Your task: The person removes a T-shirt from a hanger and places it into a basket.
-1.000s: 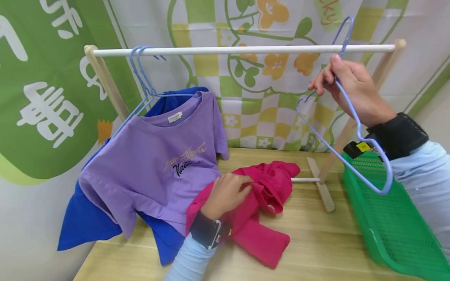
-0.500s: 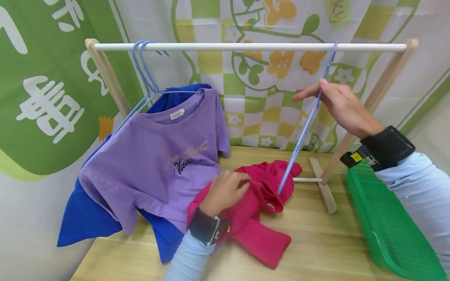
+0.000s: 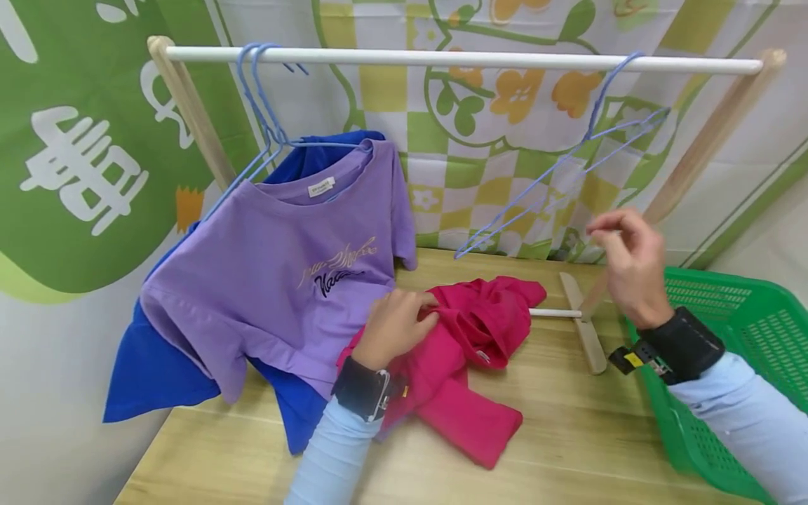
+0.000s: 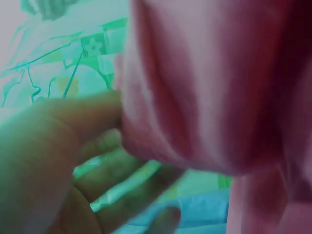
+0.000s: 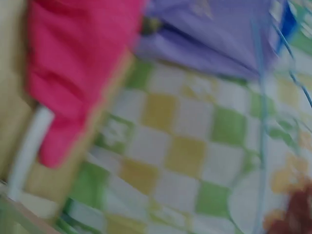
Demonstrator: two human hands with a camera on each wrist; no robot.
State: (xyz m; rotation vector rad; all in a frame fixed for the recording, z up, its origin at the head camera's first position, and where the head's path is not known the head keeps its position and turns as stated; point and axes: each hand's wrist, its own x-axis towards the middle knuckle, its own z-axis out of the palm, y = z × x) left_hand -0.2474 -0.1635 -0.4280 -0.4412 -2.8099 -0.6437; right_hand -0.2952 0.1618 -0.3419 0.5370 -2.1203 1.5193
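Note:
My left hand (image 3: pixel 394 326) grips the edge of a crimson shirt (image 3: pixel 470 421), which lies bunched on the wooden table. In the left wrist view, the thumb and fingers (image 4: pixel 105 109) are against its pink-looking cloth (image 4: pixel 195 97), part of them hidden behind it. A blue wire hanger (image 3: pixel 592 126) hangs bare from the right part of the white rail (image 3: pixel 442 57), turned at an angle. Below it, my right hand (image 3: pixel 634 270) is apart from the hanger, fingers loosely bent and holding nothing.
On the rail's left end hang a purple T-shirt (image 3: pixel 315 245) and, behind it, a blue garment (image 3: pixel 151 382), both on blue hangers. A green plastic basket (image 3: pixel 688 449) stands at the right. The rack's wooden foot (image 3: pixel 583 326) is beside it.
My right hand has hooked the bare hanger on the rail, let it go and come down toward the basket. The hanger has swung round. My left hand stays at the crimson shirt.

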